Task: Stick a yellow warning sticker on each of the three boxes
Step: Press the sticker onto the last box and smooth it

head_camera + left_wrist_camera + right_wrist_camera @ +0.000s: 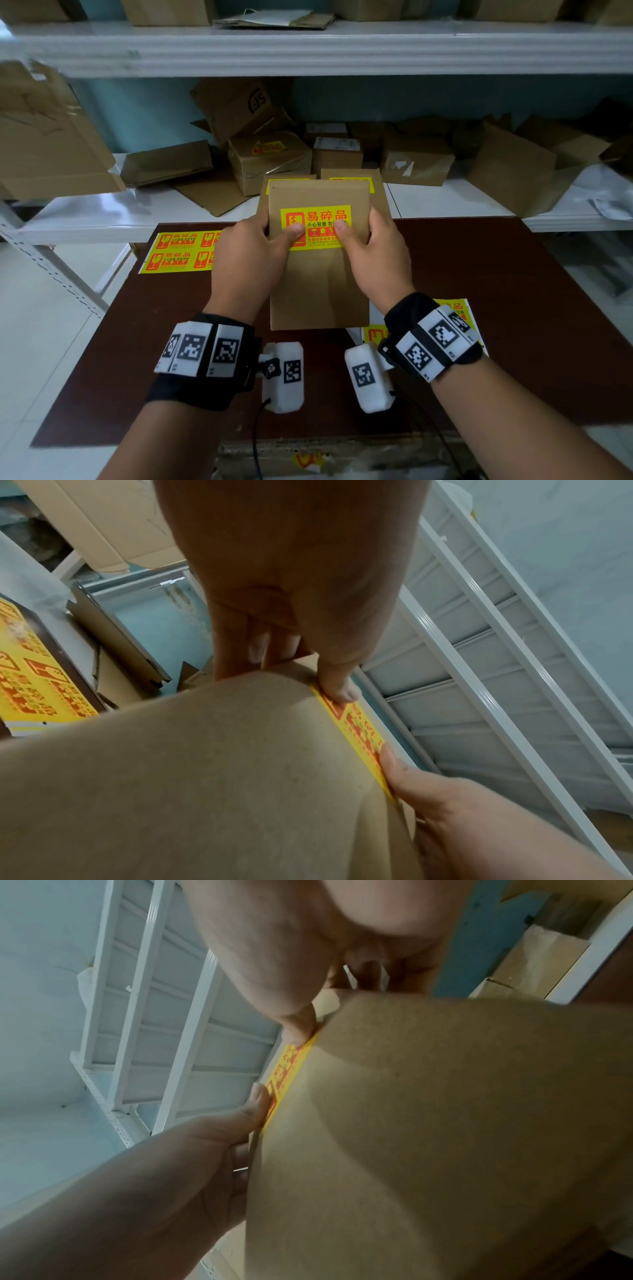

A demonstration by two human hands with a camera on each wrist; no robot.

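Two hands are gripping one cardboard box point(318, 291) above the middle of the dark brown tabletop point(496, 308). We are seeing the left hand point(246, 253) wrapping its fingers round the box's left edge while its thumb is pressing on the left part of the yellow warning sticker point(317, 219) lying flat on the box's upper face. The right hand point(376, 260) is mirroring this on the right edge, its thumb pressing the sticker's right part. In the left wrist view, we are seeing the left thumb tip on the sticker point(359, 723) and the fingers clamped behind the box point(205, 777).

Behind the held box, at the tabletop's far edge, two more boxes are standing side by side, the left one point(291, 177) and the right one point(352, 173) each showing a yellow strip on top. A sticker sheet point(178, 251) is lying at the tabletop's far left corner, and another sheet point(455, 308) is peeking out beneath the right wrist. Loose cartons are crowding the white shelf point(102, 212) beyond.
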